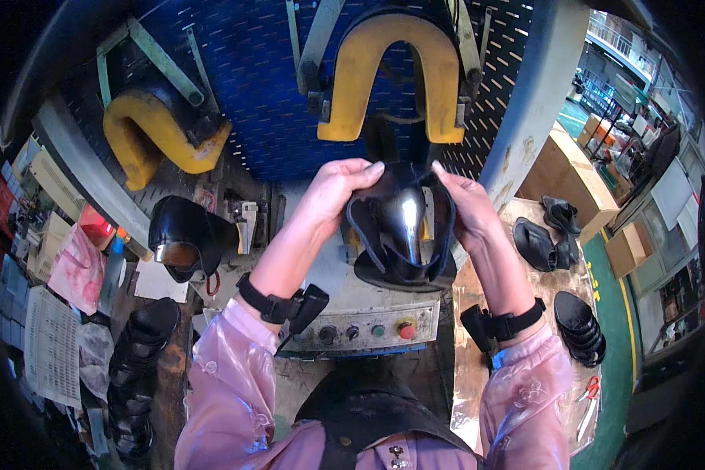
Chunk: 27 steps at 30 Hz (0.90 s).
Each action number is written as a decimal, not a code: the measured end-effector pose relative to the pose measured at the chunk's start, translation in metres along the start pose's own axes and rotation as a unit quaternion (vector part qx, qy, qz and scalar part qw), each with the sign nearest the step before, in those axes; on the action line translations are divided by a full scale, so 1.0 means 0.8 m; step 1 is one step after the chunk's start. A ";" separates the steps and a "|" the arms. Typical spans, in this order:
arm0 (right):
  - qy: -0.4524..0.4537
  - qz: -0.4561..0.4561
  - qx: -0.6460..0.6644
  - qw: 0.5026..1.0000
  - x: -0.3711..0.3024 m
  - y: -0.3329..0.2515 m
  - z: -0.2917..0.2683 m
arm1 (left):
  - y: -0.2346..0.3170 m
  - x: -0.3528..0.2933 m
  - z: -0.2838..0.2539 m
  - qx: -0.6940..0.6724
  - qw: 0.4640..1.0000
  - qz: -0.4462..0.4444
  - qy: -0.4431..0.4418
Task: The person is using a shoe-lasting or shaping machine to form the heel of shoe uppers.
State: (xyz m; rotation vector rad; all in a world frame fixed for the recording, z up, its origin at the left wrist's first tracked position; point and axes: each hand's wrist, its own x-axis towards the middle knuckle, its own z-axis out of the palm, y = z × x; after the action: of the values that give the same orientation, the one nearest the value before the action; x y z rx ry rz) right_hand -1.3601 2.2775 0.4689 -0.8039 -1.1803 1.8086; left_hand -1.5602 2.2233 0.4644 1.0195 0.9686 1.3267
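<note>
My left hand [338, 188] pinches the far left edge of a black shoe upper [359, 235], thumb pressed against the fingers. At its far right edge, my right hand [467, 202] grips the same upper between thumb and fingers. The upper is stretched around a shiny metal form [412, 218], with its opening toward me. Part of the form is hidden by the upper. A yellow horseshoe-shaped pad [384, 39] hangs just beyond both hands. To the left, another black upper [182, 227] sits on a second station of the machine.
A second yellow pad [164, 145] hangs tilted at left. The control panel [360, 329] with knobs and a red button [406, 330] lies below my hands. Black uppers [580, 329] and red-handled scissors [591, 395] lie on the right table; stacked uppers [139, 376] stand at left.
</note>
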 end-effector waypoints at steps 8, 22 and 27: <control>0.047 -0.023 -0.029 0.998 0.019 0.015 0.000 | -0.012 0.012 -0.011 0.040 0.996 0.016 0.081; 0.072 -0.054 -0.090 0.992 0.022 0.052 -0.025 | -0.003 0.014 0.008 0.360 0.896 0.246 0.080; 0.058 -0.047 -0.127 0.989 0.014 0.041 -0.015 | 0.035 0.013 0.040 0.299 0.947 0.118 -0.019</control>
State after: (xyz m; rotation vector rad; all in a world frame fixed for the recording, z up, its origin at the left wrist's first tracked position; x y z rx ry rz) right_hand -1.3644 2.2847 0.4330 -0.9666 -1.3646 1.5328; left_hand -1.5373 2.2324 0.5004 1.6583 1.2884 1.2189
